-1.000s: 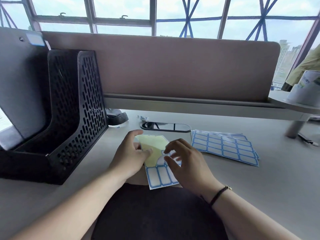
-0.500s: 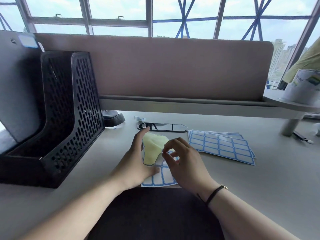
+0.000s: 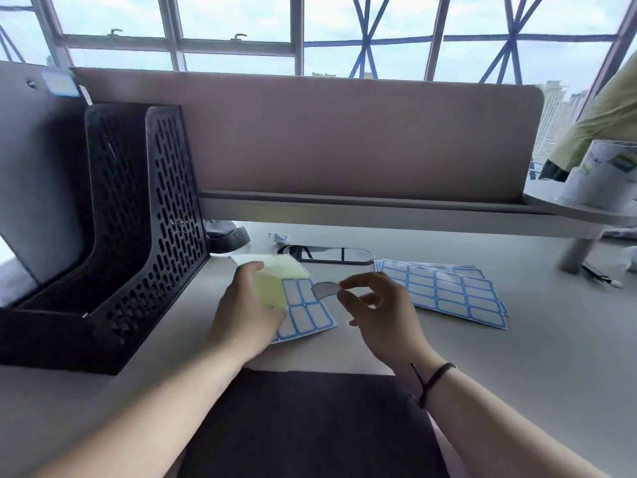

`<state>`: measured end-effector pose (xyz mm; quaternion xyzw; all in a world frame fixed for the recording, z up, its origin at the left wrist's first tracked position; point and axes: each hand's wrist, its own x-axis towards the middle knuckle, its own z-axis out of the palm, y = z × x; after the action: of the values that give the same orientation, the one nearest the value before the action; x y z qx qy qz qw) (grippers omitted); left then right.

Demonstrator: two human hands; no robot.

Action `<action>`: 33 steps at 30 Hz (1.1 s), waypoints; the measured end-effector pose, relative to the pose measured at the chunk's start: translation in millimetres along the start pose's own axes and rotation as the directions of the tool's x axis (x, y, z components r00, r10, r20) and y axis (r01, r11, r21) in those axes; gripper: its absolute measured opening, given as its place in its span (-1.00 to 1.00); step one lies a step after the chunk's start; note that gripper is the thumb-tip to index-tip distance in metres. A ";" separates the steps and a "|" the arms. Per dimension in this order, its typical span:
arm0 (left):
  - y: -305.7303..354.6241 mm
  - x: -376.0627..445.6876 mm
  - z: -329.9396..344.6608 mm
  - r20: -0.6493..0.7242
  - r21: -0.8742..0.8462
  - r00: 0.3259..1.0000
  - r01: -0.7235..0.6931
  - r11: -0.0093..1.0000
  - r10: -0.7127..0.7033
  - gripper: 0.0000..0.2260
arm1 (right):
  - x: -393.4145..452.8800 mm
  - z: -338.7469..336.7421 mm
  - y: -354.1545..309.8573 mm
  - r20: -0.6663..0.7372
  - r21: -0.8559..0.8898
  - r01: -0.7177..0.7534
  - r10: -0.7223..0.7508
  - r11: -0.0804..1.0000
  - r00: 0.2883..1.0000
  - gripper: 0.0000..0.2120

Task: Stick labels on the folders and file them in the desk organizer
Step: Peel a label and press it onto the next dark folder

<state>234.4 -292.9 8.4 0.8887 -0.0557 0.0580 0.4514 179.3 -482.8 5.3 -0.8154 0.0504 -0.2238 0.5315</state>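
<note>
The desk (image 3: 517,367) filled the lower view, pale and wide, with a padded partition (image 3: 344,139) standing along its far edge. At the left stood the black mesh desk organizer (image 3: 138,219), upright, and a dark folder (image 3: 38,167) leaned in its far compartment with a small label on its top corner. Another dark folder (image 3: 310,426) lay flat at the near edge of the desk, between the two forearms.

Right of centre, a stack of label sheets (image 3: 444,294) lay flat on the desk, well apart from the organizer. Just beyond the hands lay a dark oval object (image 3: 327,254), which may have been a cable port in the desk; the view was too poor to be sure.

The left hand (image 3: 244,312) pressed down on a single label sheet (image 3: 306,312), fingers curled and thumb lying across it, pinning it with its yellowish backing (image 3: 272,284) folded up at the top.

The right hand (image 3: 375,312) hovered just beside that sheet, above the desk. Its thumb and forefinger were pinched narrowly together on one edge of a peeled label (image 3: 324,290), which curled free in the air toward the sheet; the other fingers were loosely bent. A dark band (image 3: 434,377) circled the right wrist.
</note>
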 end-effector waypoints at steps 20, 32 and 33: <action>52.3 -39.4 -1.3 0.311 -0.280 0.933 -0.095 0.955 0.184 -0.84 | -37.9 -64.6 -31.4 0.241 0.221 -0.364 0.311 0.905 0.919 -0.98; 75.0 -55.4 19.6 0.520 -0.080 0.829 -0.193 0.978 0.206 -0.75 | -53.5 -89.3 -18.0 0.371 0.176 -0.396 0.312 0.901 0.875 -0.98; 76.2 -55.9 21.7 0.515 -0.082 0.832 -0.191 0.978 0.206 -0.75 | -53.3 -90.3 -17.1 0.365 0.167 -0.401 0.321 0.901 0.874 -0.97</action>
<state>168.9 -352.5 47.7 0.8544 -0.2684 -0.1388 0.4228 91.1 -534.6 34.1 -0.7475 0.0861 0.0148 0.6585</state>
